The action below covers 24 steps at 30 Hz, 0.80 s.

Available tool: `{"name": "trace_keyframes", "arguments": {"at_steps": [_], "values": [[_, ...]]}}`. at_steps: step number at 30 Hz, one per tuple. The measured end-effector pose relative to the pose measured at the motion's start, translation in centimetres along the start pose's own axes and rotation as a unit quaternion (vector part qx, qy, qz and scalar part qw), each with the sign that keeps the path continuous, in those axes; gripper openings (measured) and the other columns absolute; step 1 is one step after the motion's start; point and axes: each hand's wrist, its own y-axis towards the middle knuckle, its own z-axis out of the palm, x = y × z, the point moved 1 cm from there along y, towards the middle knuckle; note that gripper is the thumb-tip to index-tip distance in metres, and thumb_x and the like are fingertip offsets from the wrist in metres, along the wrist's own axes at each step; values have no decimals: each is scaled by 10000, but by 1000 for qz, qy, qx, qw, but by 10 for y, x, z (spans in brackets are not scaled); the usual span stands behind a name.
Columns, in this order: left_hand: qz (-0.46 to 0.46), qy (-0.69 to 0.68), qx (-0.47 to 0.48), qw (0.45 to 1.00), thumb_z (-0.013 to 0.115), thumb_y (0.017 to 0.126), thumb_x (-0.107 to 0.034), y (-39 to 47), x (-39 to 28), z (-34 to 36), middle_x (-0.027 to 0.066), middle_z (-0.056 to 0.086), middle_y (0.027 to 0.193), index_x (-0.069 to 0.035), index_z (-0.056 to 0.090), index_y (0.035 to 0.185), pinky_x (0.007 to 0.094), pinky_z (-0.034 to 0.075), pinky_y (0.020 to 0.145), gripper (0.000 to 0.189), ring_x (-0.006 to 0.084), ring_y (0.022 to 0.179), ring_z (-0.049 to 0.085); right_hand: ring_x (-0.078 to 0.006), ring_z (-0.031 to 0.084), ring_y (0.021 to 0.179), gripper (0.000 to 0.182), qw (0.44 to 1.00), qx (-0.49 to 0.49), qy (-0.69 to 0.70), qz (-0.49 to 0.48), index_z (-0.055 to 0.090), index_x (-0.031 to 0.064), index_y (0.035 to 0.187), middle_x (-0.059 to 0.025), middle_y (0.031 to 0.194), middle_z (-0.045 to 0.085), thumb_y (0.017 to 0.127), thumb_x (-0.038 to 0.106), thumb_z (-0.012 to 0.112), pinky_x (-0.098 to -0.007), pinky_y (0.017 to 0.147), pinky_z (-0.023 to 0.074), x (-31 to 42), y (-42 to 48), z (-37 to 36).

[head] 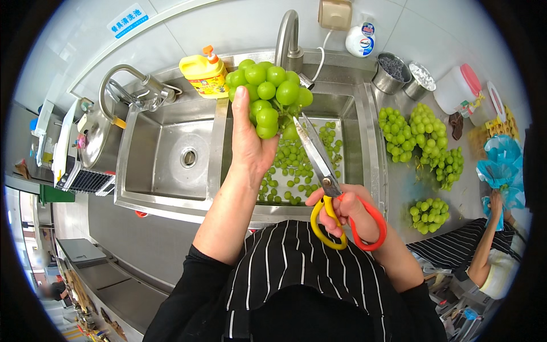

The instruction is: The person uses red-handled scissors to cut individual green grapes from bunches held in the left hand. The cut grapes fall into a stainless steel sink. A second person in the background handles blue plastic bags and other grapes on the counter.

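Note:
My left hand holds up a bunch of green grapes above the right basin of a steel double sink. In my right hand is a pair of scissors with one yellow and one red handle loop. The blades are slightly parted, and their tips point up at the stems on the bunch's right side. Below, many loose green grapes lie in the right basin, partly hidden by my hands and the scissors.
Several grape bunches rest on the steel counter to the right. Behind them stand two metal pots. A co-worker's hand holds blue wrapping at far right. Faucets and a yellow pump bottle line the sink's back.

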Motion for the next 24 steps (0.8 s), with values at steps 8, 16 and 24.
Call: {"name": "trace_keyframes", "arguments": {"at_steps": [8, 16, 24], "values": [[-24, -21, 48, 998, 554, 951, -607, -3, 7, -6, 87, 549, 1361, -95, 461, 1412, 449, 393, 1100, 696, 251, 1266, 529, -76, 537, 601, 763, 997, 80, -5, 20, 579, -56, 1237, -34, 755, 594, 1020, 641, 358, -199, 529, 338, 0, 3, -4], [24, -14, 55, 998, 587, 934, -595, -4, 8, -10, 88, 556, 1336, -81, 450, 1412, 437, 402, 1092, 715, 245, 1243, 540, -101, 559, 601, 897, 985, 114, 117, 49, 561, -65, 1272, -62, 767, 604, 977, 737, 289, -207, 544, 406, -9, 3, -2], [53, -7, 44, 998, 597, 924, -600, -5, 4, -5, 93, 553, 1342, -82, 444, 1416, 439, 402, 1095, 730, 248, 1244, 539, -112, 557, 587, 928, 975, 135, 168, 56, 566, -74, 1259, -68, 743, 608, 978, 748, 238, -214, 547, 423, -5, 6, 4]]}}
